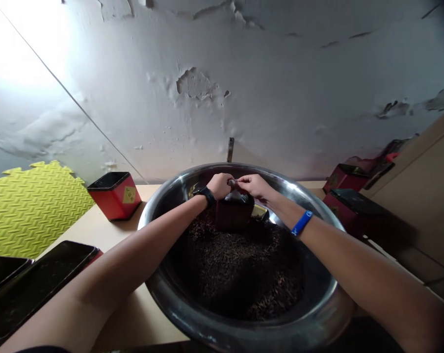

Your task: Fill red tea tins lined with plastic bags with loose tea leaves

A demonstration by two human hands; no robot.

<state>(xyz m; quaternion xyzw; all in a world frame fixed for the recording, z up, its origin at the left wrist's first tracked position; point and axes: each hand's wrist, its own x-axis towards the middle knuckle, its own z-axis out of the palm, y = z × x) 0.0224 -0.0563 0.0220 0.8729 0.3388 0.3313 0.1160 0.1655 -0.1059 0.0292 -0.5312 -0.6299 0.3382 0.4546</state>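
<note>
My left hand (221, 186) and my right hand (256, 187) meet over the far part of a large steel basin (166, 304). Both have their fingers pinched on the gathered top of a whitish plastic bag (235, 196). The bag pokes out of a dark red square tin (233, 216), which stands on a heap of dark, dry, tea-like leaves (240, 264). A small yellow-labelled piece (259, 212) lies beside the tin, partly hidden by my right wrist.
A red tin (113, 201) stands left of the basin on the pale table (143, 318). Long black-topped boxes (41, 284) lie at lower left, near a yellow foam mat (38, 206). More red tins (354, 203) and cardboard (420, 196) are at right. A peeling wall (222, 98) rises behind.
</note>
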